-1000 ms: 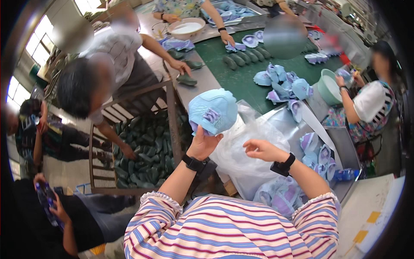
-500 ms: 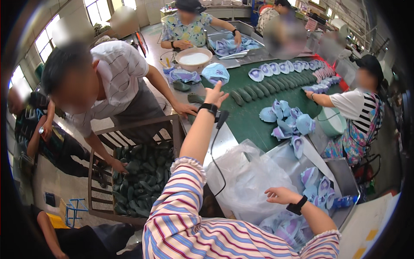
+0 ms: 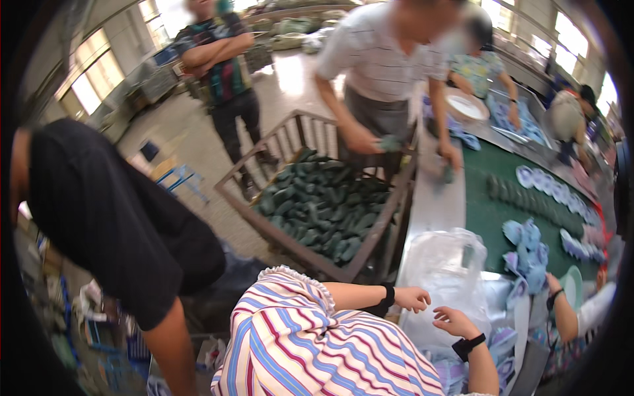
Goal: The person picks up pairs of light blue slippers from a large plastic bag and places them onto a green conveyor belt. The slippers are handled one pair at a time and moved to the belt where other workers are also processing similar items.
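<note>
Both my hands hover close together in front of a clear plastic bag [image 3: 444, 264] at the near edge of the metal table. My left hand [image 3: 412, 298] is empty, its fingers loosely bent and apart. Facing it, my right hand [image 3: 456, 322] also holds nothing, with thumb and fingers spread. Blue and purple fabric shoe uppers [image 3: 503, 342] lie beside and beyond my right wrist. More uppers form a heap [image 3: 526, 247] on the green work surface [image 3: 485, 191].
A brown slatted crate [image 3: 264, 232] full of dark green shoe lasts [image 3: 317, 204] stands left of the table. Behind it, a person in a light shirt [image 3: 380, 53] holds a last. Someone in black [image 3: 119, 224] leans close at my left. Lasts [image 3: 528, 203] and uppers [image 3: 555, 187] line the table.
My view has swung left. My left arm has drawn back from reaching over the table to beside my right hand. The light-shirted person's hand has risen from the crate with a last.
</note>
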{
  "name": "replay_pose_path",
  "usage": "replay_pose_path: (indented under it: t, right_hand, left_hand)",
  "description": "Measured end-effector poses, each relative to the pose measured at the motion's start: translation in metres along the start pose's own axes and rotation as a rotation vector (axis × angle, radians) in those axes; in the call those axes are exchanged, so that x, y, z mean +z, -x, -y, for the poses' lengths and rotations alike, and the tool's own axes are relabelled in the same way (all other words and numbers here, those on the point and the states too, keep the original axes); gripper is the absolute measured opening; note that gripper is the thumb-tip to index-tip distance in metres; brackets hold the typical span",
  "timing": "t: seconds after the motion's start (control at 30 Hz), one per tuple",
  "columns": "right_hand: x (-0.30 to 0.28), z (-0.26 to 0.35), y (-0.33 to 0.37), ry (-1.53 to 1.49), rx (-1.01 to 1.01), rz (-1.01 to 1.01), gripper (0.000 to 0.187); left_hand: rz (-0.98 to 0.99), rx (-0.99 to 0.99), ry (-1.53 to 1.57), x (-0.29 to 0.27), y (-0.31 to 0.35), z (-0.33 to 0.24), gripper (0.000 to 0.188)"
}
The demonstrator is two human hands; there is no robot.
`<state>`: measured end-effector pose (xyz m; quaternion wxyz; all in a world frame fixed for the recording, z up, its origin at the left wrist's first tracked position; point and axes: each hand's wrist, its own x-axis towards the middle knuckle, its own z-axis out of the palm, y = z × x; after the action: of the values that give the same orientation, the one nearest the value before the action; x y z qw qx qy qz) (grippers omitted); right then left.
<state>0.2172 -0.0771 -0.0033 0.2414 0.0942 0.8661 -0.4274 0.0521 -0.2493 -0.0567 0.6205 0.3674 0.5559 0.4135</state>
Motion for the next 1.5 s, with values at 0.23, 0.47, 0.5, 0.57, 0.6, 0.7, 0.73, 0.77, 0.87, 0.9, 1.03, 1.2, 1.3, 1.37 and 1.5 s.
replay_pose_path:
  t: [0.23,0.47,0.5,0.57,0.6,0.7,0.73,0.77,0.87,0.9,1.03,1.2,1.3,1.37,1.5]
  right_hand:
    - [0.023,0.021,-0.015,0.028,-0.154,0.209,0.045]
    - [-0.011,-0.081,-0.019,0.719,-0.059,-0.162,0.077]
    - [-0.007,-0.122,-0.027,0.728,-0.096,-0.094,0.073]
    - [0.019,-0.098,0.002,0.862,0.082,0.224,0.068]
    - [0.019,-0.094,0.005,0.837,0.233,0.481,0.052]
    - [0.003,-0.056,0.020,0.875,0.153,0.149,0.021]
    - [-0.011,-0.021,0.030,0.897,0.162,0.016,0.018]
    - [-0.020,0.010,0.042,0.884,0.157,-0.155,0.016]
    - [-0.034,0.075,0.080,0.947,-0.051,-0.456,0.014]
    - [-0.031,0.089,0.093,0.933,-0.092,-0.498,0.012]
    - [-0.008,0.097,0.115,0.779,-0.192,-0.483,0.006]
    - [-0.006,0.137,0.122,0.899,-0.095,-0.630,0.010]
    - [-0.016,0.126,0.154,0.691,0.299,-0.542,0.017]
    - [-0.020,0.128,0.181,0.512,0.467,-0.563,0.025]
    - [0.004,0.133,0.207,0.492,0.492,-0.452,0.043]
  left_hand:
    - [-0.253,0.306,-0.301,-0.009,0.030,0.001,0.035]
    - [-0.230,0.456,-0.656,-0.002,0.014,-0.014,0.041]
    - [-0.236,0.516,-0.761,-0.001,0.015,-0.010,0.043]
    - [-0.502,0.570,-0.774,-0.016,0.030,0.031,0.052]
    - [-0.433,0.481,-0.741,-0.023,0.019,0.026,0.064]
    - [-0.544,0.343,-0.946,-0.048,0.014,0.026,0.085]
    - [-0.593,0.326,-0.912,-0.055,0.010,0.023,0.095]
    - [-0.626,0.277,-0.839,-0.060,0.003,0.018,0.103]
    - [-0.771,0.207,-0.275,-0.087,-0.022,0.014,0.109]
    - [-0.803,0.123,-0.120,-0.092,-0.029,0.010,0.111]
    - [-0.692,-0.072,0.353,-0.082,-0.048,-0.023,0.089]
    - [-0.216,0.154,0.057,-0.082,-0.074,-0.011,0.033]
    - [-0.581,0.403,0.022,-0.111,-0.060,-0.035,0.030]
    - [-0.834,0.372,0.144,-0.150,-0.045,-0.033,0.025]
    - [-0.653,0.475,-0.439,-0.120,-0.043,-0.053,0.088]
